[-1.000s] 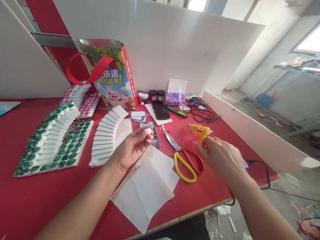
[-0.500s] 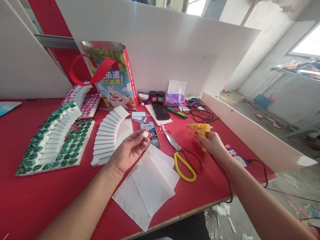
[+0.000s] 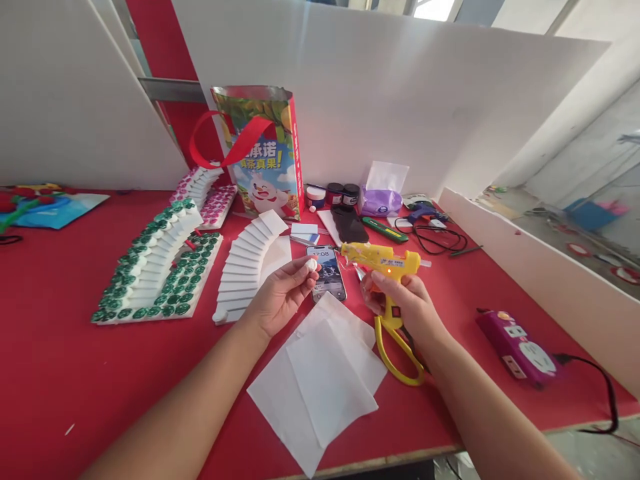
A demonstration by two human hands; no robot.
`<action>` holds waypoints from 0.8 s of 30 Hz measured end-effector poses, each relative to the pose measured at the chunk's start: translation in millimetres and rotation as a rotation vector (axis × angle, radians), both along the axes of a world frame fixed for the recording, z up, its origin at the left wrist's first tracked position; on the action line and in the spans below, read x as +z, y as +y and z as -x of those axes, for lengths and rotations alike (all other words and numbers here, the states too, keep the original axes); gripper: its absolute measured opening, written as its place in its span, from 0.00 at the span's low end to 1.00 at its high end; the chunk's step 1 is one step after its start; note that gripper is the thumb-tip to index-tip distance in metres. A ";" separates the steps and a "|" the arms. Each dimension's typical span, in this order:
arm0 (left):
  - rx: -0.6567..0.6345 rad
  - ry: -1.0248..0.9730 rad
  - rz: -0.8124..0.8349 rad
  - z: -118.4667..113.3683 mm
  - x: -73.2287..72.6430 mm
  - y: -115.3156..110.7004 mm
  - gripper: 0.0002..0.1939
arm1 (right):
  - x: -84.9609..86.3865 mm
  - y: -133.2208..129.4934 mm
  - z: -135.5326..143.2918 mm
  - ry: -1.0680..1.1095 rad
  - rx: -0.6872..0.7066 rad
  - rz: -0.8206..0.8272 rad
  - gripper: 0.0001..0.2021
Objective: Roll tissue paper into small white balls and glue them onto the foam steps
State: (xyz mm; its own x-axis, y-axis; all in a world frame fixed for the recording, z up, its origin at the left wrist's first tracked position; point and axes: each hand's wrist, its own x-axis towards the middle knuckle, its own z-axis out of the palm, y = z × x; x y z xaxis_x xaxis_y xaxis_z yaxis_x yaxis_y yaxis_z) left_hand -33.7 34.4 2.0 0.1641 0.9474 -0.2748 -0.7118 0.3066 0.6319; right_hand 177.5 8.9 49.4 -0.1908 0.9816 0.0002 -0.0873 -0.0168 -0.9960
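Note:
Between thumb and fingertips, my left hand (image 3: 283,293) pinches a small white piece (image 3: 312,265) above the phone (image 3: 327,275). My right hand (image 3: 405,300) is wrapped round a yellow glue gun (image 3: 383,259), its nozzle pointing left toward the white piece, a short gap apart. Yellow-handled scissors (image 3: 403,367) lie partly hidden under my right hand. To the left stands a curved row of white overlapping steps (image 3: 247,267), with a small white piece at its near corner. White sheets (image 3: 320,380) lie overlapping in front of me.
Green-trimmed stepped pieces (image 3: 155,273) and a printed bag (image 3: 263,153) are at the left and back. Jars (image 3: 343,193), a tissue pack (image 3: 380,200), a green cutter (image 3: 384,229) and a black cable lie behind. A purple power strip (image 3: 520,350) sits right.
My right hand has brought the glue gun left, closer to the white piece and over the scissors. The view has turned right, showing more of the power strip.

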 end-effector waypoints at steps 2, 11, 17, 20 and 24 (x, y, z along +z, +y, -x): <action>0.005 0.009 -0.007 -0.5 -2.4 1.3 0.08 | -6.9 -0.4 -1.5 0.014 0.018 0.026 0.20; -0.031 0.032 -0.049 -3.1 -9.6 0.8 0.11 | -15.1 3.0 -6.4 -0.035 0.085 0.082 0.23; -0.055 0.031 -0.049 -2.8 -11.0 1.3 0.10 | -12.1 2.1 -2.2 -0.066 0.091 0.088 0.25; -0.049 0.026 -0.049 -2.2 -11.6 1.6 0.11 | -12.2 2.6 -1.5 -0.051 0.083 0.091 0.26; -0.060 0.016 -0.061 -1.7 -12.2 2.0 0.11 | -12.3 2.5 -2.1 -0.063 0.090 0.082 0.25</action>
